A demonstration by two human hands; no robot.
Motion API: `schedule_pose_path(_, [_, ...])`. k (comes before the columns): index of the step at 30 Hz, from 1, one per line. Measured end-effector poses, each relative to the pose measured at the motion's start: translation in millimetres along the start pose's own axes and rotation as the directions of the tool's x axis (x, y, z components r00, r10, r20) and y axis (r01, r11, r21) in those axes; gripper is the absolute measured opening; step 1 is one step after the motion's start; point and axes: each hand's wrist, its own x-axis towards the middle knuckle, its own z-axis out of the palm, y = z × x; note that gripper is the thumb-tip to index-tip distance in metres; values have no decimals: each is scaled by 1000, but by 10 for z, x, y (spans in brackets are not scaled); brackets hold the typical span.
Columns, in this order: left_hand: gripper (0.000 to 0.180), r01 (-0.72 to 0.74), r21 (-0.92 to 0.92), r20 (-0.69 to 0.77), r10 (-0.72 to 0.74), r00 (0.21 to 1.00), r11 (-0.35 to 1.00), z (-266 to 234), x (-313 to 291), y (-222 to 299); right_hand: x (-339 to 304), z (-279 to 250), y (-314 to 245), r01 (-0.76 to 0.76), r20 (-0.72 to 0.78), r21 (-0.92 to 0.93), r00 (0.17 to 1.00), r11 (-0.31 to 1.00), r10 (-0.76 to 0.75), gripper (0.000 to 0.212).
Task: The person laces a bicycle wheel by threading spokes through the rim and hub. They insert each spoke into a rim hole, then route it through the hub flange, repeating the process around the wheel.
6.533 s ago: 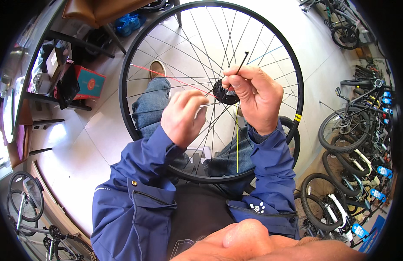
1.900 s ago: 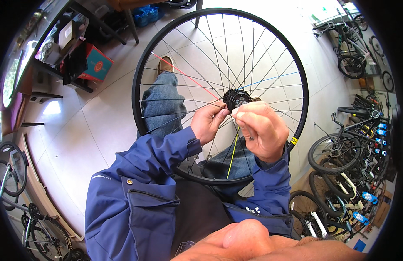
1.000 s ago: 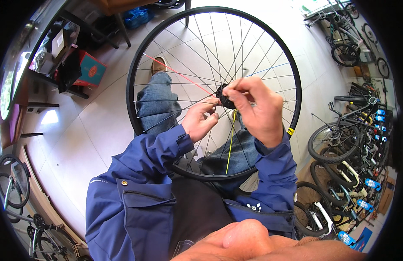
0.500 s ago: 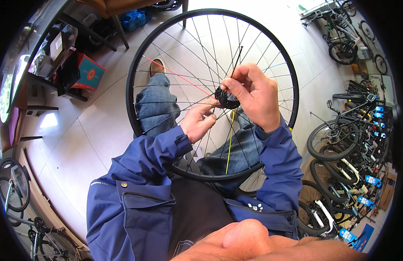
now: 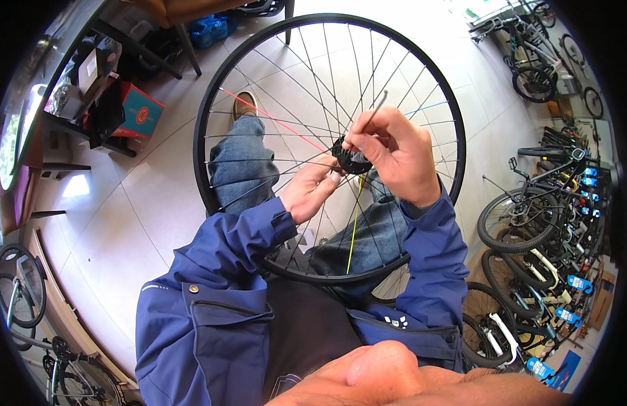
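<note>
A bicycle wheel (image 5: 203, 145) with a black rim and dark spokes stands in front of me over my legs. One red spoke (image 5: 273, 120), one yellow spoke (image 5: 355, 227) and a blue one differ from the rest. At the dark hub (image 5: 355, 166), my left hand (image 5: 310, 187) pinches the hub's left edge, its fingertips partly hidden. My right hand (image 5: 398, 152) is closed above the hub's right side. Between its thumb and fingers is a thin black rod (image 5: 375, 111), its upper end pointing up and right. The rod's lower end is hidden by the hand.
Many bicycles (image 5: 523, 216) stand in a row on the right, with more at the lower left. A teal and red box (image 5: 139, 114) sits on a low shelf at the left. Chair legs (image 5: 185, 51) and a blue plastic bag (image 5: 210, 30) are at the upper left.
The black rod has tilted further right and less of it shows above my right hand. That hand has shifted slightly down. The wheel has turned slightly; my left fingers have drawn closer together.
</note>
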Motion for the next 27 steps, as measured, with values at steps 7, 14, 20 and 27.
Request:
schedule_pose_path(7, [42,176,-96,-113,-187,976,980,83,-24,-16,-156,89,-170,163,42,-233,987,959,-158,18])
schedule_pose_path(14, [20,53,-41,-177,-60,982,998,160,14,-172,-166,266,-326,424,165,-402,905,811,-392,28])
schedule_pose_path(20, [5,-290,-665,-197,214,957,688,190,114,-220,-254,446,-428,521,297,-491,853,698,-428,35])
schedule_pose_path(27, [19,204,-333,-158,-267,951,921,151,12,-62,-384,595,-381,579,372,-570,814,583,-445,31])
